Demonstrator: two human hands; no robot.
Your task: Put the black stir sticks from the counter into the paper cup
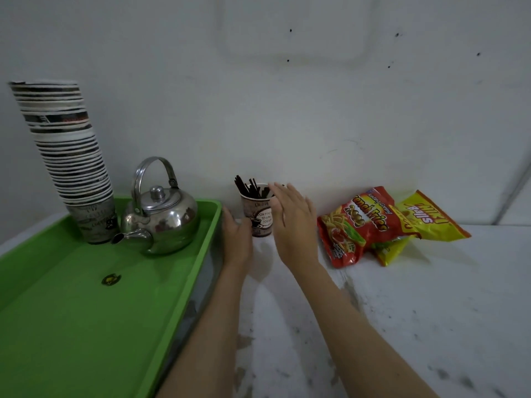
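Note:
A printed paper cup (260, 218) stands upright on the white counter near the back wall. Several black stir sticks (250, 188) stand in it, leaning out over the rim. My left hand (237, 239) rests on the counter just left of the cup, its fingers touching or nearly touching the cup's base. My right hand (294, 222) hovers at the cup's right side, fingers spread and empty, partly covering the cup's right edge. No loose sticks show on the counter.
A green tray (86, 311) fills the left side, holding a steel kettle (161, 216) and a tall stack of paper cups (69, 156). Red and yellow snack bags (382, 225) lie to the right of the cup. The wall is close behind.

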